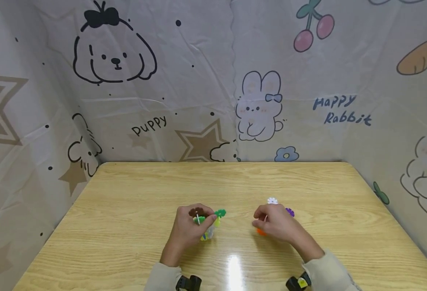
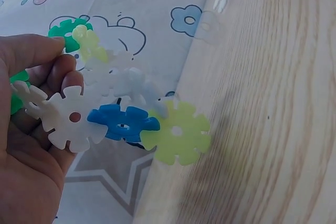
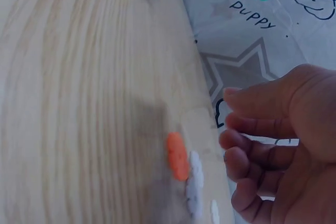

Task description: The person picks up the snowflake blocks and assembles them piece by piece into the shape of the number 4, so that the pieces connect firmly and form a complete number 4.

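My left hand (image 1: 188, 228) holds a linked chain of plastic snowflake discs above the table. In the left wrist view, the chain includes a white disc (image 2: 89, 129), a blue disc (image 2: 111, 115) and a yellow-green disc (image 2: 193, 135). The thumb touches a green disc (image 2: 67, 30). A brown disc (image 1: 196, 211) shows at the fingers in the head view. With fingers loosely bent and nothing between them, my right hand (image 1: 280, 222) hovers over loose discs. An orange disc (image 3: 177, 156) and a white disc (image 3: 194, 190) lie below it, partly hidden in the head view.
Beyond the right hand, another white disc (image 1: 272, 200) and a purple disc (image 1: 290, 211) lie on the wooden table (image 1: 126, 194). A printed cloth (image 1: 198, 93) hangs along the table's back and sides.
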